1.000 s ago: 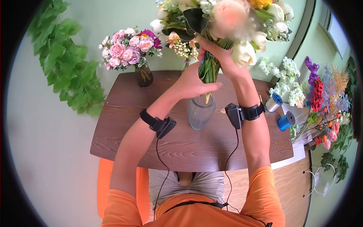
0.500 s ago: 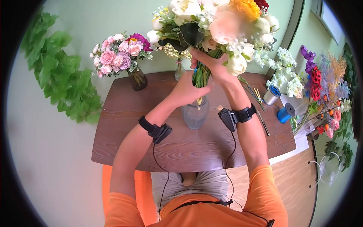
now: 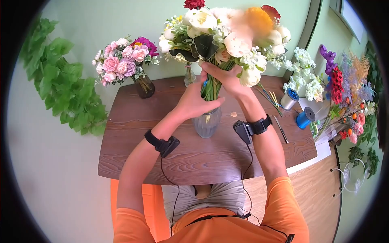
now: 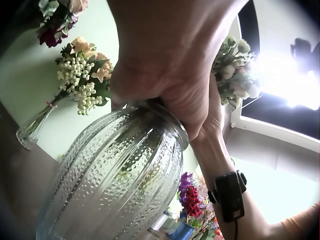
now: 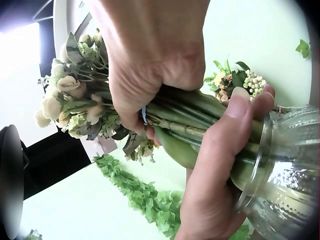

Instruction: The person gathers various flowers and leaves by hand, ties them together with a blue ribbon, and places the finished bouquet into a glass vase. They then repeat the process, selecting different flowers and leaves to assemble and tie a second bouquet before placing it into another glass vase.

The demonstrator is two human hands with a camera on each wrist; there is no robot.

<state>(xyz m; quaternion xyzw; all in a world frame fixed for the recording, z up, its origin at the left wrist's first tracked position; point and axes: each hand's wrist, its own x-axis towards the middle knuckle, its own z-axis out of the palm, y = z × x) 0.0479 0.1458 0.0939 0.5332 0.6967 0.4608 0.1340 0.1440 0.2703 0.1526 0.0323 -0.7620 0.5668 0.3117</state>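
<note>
A large bouquet (image 3: 202, 21) of white, peach, orange and red flowers stands above a ribbed glass vase (image 3: 207, 124). My right hand (image 3: 230, 79) grips its stems (image 5: 182, 129) just under the blooms, by a blue tie (image 5: 144, 115). Lower down, my left hand (image 3: 194, 99) curls round the same stems at the vase mouth, thumb across them in the right wrist view. The stem ends are inside the vase neck. In the left wrist view the glass vase (image 4: 120, 175) is close below my left hand (image 4: 165, 85), which hides the stems.
On the table (image 3: 133, 150), a pink bouquet in a dark vase (image 3: 145, 87) and a small clear vase (image 3: 189, 76) stand behind. Spools (image 3: 305, 118), cut stems (image 3: 270, 97) and a thin tool (image 3: 281, 130) lie right, beside more flowers (image 3: 337, 85).
Both hands have lowered the bouquet and shifted it left, and its stem ends have gone from above the vase mouth into the neck. The head view has also shifted a little.
</note>
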